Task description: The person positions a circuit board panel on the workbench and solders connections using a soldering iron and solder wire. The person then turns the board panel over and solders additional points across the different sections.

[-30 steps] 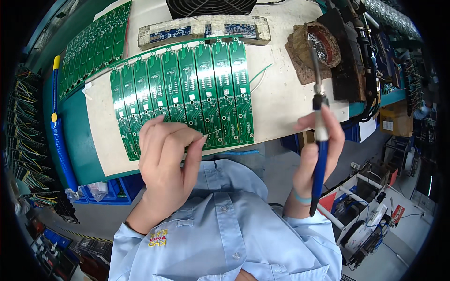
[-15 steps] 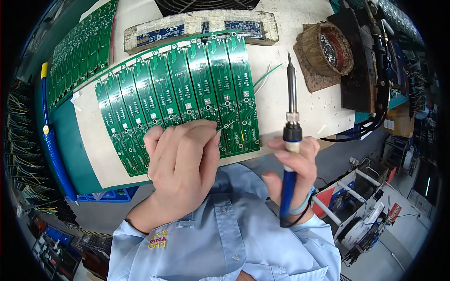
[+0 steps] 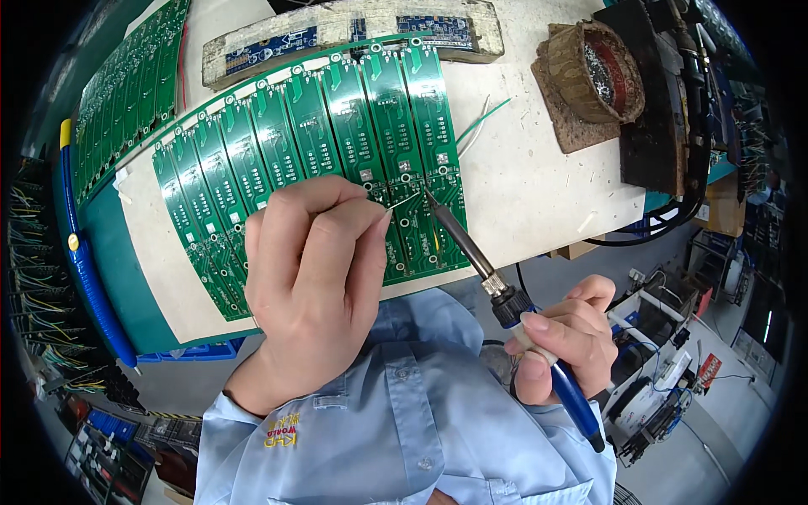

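Gripping the blue soldering iron [image 3: 513, 311] in my right hand [image 3: 562, 341], tip on the green circuit board panel [image 3: 320, 143]; left hand [image 3: 311, 269] pinches thin solder wire [image 3: 402, 201].

The left hand [image 3: 307, 269] covered the near ends of several green circuit boards [image 3: 337, 151]; the thin solder wire [image 3: 402, 202] vanished under its fingertips; the joint beneath the soldering iron [image 3: 497, 290] tip was too small to judge.
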The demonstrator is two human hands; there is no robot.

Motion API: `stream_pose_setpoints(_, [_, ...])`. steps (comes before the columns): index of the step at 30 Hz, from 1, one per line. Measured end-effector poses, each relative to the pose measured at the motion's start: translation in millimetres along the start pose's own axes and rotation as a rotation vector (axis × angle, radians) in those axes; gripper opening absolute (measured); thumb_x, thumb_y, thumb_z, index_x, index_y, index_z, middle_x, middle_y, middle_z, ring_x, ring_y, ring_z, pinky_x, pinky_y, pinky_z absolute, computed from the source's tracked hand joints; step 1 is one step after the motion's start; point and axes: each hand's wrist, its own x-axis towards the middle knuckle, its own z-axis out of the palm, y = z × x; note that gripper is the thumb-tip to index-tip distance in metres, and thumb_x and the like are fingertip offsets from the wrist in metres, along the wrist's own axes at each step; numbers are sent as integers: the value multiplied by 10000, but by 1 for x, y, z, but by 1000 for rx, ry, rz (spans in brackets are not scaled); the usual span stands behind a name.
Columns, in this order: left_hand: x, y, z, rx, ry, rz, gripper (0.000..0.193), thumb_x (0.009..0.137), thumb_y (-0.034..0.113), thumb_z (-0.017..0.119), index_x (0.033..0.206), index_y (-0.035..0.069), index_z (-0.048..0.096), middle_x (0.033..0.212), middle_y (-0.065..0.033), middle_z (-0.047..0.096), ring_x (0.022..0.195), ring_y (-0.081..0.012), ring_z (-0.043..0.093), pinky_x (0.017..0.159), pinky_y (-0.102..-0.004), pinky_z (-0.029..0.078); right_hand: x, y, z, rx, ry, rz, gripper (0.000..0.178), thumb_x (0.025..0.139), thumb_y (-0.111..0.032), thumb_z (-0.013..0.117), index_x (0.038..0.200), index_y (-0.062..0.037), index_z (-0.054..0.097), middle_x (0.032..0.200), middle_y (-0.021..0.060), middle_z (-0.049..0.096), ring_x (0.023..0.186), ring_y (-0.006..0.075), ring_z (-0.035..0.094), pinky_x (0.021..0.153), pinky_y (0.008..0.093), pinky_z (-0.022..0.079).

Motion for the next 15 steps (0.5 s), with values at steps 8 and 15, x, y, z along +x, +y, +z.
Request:
stream_pose_setpoints(8, [0, -1, 2, -1, -12, 4, 166, 679, -33, 659, 823, 32, 611, 909, -53, 570, 662, -151, 463, 625, -251, 350, -2, 2, 3, -26, -12, -7, 151, 715, -193, 650, 807, -80, 690, 447, -37, 525, 390, 79, 432, 666, 253, 313])
stream_pose_setpoints(15, [0, -1, 2, -1, -26, 6, 160, 685, -33, 656, 826, 24, 608, 907, -61, 570, 659, -153, 464, 616, -253, 352, -5, 0, 3, -63, -33, -37, 154, 717, -194, 654, 809, -76, 691, 447, -37, 533, 389, 75, 446, 674, 244, 321])
